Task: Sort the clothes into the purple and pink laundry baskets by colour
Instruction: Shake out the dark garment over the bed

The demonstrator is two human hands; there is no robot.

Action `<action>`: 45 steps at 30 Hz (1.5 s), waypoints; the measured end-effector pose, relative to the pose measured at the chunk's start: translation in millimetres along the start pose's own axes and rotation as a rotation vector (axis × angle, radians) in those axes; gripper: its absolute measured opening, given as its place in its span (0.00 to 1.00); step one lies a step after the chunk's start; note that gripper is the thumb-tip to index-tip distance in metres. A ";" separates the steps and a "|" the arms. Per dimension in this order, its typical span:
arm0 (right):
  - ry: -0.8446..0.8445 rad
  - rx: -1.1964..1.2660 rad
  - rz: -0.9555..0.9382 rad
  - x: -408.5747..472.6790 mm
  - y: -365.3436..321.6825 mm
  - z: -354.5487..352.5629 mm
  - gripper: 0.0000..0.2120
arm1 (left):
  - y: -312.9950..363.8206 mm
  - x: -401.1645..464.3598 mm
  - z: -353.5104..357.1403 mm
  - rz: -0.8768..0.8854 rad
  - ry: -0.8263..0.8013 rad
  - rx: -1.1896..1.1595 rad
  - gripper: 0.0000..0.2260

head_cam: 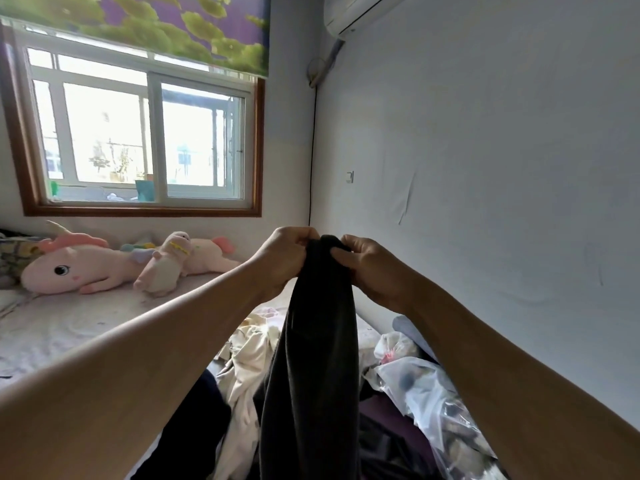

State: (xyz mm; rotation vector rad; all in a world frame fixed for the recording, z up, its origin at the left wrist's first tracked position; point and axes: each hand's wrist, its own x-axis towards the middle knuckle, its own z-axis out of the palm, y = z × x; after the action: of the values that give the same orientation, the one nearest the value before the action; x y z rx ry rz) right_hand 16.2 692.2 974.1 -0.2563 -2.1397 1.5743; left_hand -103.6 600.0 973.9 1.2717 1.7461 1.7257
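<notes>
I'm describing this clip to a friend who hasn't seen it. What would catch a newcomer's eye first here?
First, the dark garment hanging down the middle, pinched at its top edge by the left hand and the right hand. Next, the pink unicorn plush lying on the bed at left, under the bright window. Below the arms lies a heap of pale clothes.

The garment [311, 358] is plain charcoal black. Below it, a cream cloth [247, 368] and a dark purple one [388, 431]. Far left of it, a pink unicorn plush [76, 265]. The window blind [145, 26] is purple with green leaves.
</notes>
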 end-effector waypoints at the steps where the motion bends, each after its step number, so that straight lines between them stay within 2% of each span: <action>1: -0.019 0.002 0.018 0.2 -0.6 -0.3 0.06 | 1.2 0.6 1.9 0.036 0.030 0.042 0.19; 4: -0.011 -0.121 0.052 -1.2 -3.0 0.1 0.05 | 2.4 2.5 2.2 0.056 0.097 0.109 0.19; 6: 0.121 -0.212 0.022 -0.6 -3.8 2.9 0.07 | -1.0 2.4 -0.8 0.029 0.121 0.081 0.15; 8: 0.303 -0.163 -0.009 2.1 -4.5 3.9 0.08 | -4.2 -4.8 -5.3 -0.096 0.049 -0.127 0.04; 10: 0.442 -0.062 -0.020 5.4 -5.5 0.8 0.05 | -15.5 -7.5 -15.5 -0.204 -0.101 -0.334 0.27; 11: 0.486 -0.022 -0.020 6.3 -6.5 -1.0 0.05 | -24.6 -8.0 -18.6 -0.198 -0.169 -0.365 0.33; 13: 0.532 0.074 -0.019 8.5 -8.8 -2.0 0.07 | -35.1 -17.2 -14.3 -0.151 -0.229 -0.277 0.28; 15: 0.535 0.133 -0.020 9.7 -12.4 1.1 0.07 | -38.7 -23.3 -3.3 -0.158 -0.125 -0.102 0.20; 16: 0.526 0.150 -0.023 9.3 -13.6 3.0 0.06 | -38.7 -23.7 1.3 -0.184 -0.054 -0.100 0.17; 18: 0.498 0.202 -0.027 8.5 -12.1 2.4 0.06 | -37.8 -19.5 6.2 -0.223 0.018 -0.205 0.12; 20: 0.478 0.174 0.006 6.1 -4.6 -4.1 0.12 | -34.1 -15.5 7.6 -0.244 0.045 -0.308 0.08; 22: 0.559 -0.145 0.090 -1.2 8.6 -11.8 0.19 | -32.8 -11.4 7.1 -0.256 0.076 -0.368 0.05; 24: 0.616 -0.416 0.168 -12.7 22.3 -16.0 0.16 | -30.8 -8.4 6.1 -0.272 0.115 -0.387 0.04; 25: 0.578 -0.420 0.208 -19.0 28.1 -16.0 0.13 | -29.4 -7.3 6.3 -0.276 0.124 -0.390 0.03; 27: 0.415 -0.270 0.313 -27.5 35.3 -13.4 0.12 | -24.7 -6.3 8.8 -0.282 0.120 -0.397 0.04; 29: 0.245 -0.162 0.353 -30.3 39.9 -11.5 0.19 | -20.5 -7.3 14.0 -0.284 0.071 -0.401 0.04; 31: 0.124 -0.117 0.315 -30.3 42.9 -9.0 0.25 | -18.2 -7.4 19.4 -0.289 0.017 -0.390 0.04; 34: 0.097 -0.075 0.305 -28.4 48.4 -4.1 0.29 | -16.4 -7.5 23.1 -0.278 -0.047 -0.367 0.06; 38: 0.190 -0.065 0.328 -29.4 47.4 -3.6 0.20 | -15.9 -3.3 20.9 -0.211 0.002 -0.309 0.06; 40: 0.267 -0.082 0.311 -29.2 46.9 -4.7 0.19 | -20.7 -2.8 15.6 -0.203 0.013 -0.293 0.12; 43: 0.364 -0.043 0.285 -25.8 44.3 -3.5 0.19 | -35.7 -13.1 9.8 -0.205 -0.212 -0.233 0.30; 45: 0.419 -0.018 0.247 -20.5 42.6 -4.7 0.19 | -51.9 -24.3 13.4 -0.225 -0.348 -0.145 0.32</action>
State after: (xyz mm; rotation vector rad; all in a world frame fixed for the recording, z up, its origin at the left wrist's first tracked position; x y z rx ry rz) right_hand 31.2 701.5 930.0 -0.8078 -1.8455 1.4708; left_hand -97.5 597.1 915.5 1.1795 1.4717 1.3828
